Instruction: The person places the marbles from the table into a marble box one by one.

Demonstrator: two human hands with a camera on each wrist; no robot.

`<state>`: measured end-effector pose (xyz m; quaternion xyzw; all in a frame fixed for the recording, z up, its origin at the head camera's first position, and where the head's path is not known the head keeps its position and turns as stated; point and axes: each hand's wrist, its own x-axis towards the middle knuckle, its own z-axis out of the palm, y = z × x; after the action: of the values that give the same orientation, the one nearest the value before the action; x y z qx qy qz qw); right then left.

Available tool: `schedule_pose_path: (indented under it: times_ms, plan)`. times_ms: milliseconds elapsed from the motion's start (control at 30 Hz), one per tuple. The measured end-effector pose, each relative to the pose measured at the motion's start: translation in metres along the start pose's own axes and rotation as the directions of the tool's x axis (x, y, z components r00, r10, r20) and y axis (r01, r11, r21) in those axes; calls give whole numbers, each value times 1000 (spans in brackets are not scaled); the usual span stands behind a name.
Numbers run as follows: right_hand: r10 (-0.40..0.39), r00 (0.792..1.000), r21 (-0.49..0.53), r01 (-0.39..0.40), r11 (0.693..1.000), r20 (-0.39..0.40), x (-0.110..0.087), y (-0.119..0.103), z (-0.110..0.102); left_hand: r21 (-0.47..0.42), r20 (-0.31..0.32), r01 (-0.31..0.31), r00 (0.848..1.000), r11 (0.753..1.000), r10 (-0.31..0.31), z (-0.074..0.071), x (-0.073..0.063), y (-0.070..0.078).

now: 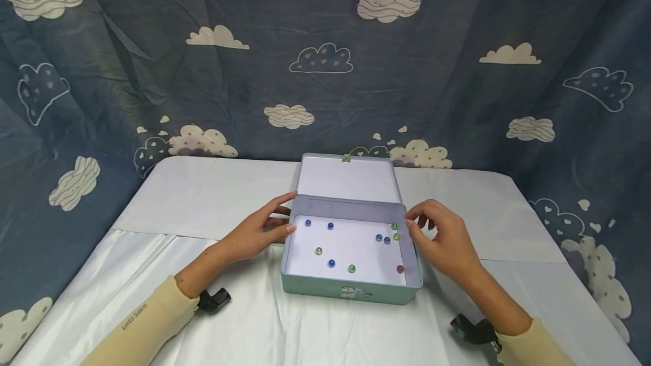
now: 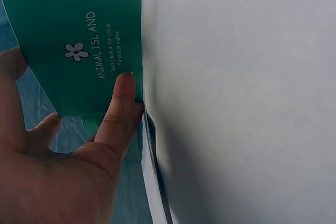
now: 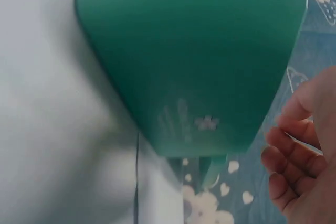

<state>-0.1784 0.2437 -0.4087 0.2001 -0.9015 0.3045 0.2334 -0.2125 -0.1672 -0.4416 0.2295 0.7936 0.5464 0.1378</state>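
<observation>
A green tin box [image 1: 351, 291] stands with its hinged lid [image 1: 348, 177] laid back. Scattered over its white floor are several glass marbles: blue ones such as the blue marble [image 1: 331, 263], greenish ones such as the green marble [image 1: 352, 269], and a red marble [image 1: 400, 269] near the right wall. At the box's left side my left hand [image 1: 251, 234] rests with extended fingers, its thumb [image 2: 124, 90] touching the printed wall. By the right rim, my right hand [image 1: 442, 239] hovers with loosely bent fingers [image 3: 286, 153]; nothing shows between them.
A white cloth [image 1: 244, 309] covers the table beneath the box. Behind and on both sides hangs a dark blue curtain [image 1: 280, 4] with cloud prints. A small black wrist device [image 1: 213, 301] sits below the left forearm, another black device [image 1: 473, 329] below the right.
</observation>
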Motion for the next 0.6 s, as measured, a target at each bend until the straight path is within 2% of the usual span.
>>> schedule_pose_path:
  times_ms: [167,433,533,600]
  plan:
    - [36,999,-41,-37,998,-35,-5,13,-8,-8,-21,-19,1000,1000,19,-6,-4,-4]
    - [94,994,-97,-99,990,-53,-15,34,-23,42,-109,-23,994,999,28,-27,-18,-6]
    - [92,994,-120,-99,988,-58,-18,43,-27,132,-143,-30,988,991,49,-35,-21,-7]
    - [102,993,-149,-109,983,-54,-19,48,-29,221,-176,-35,982,975,75,-42,-22,-10]
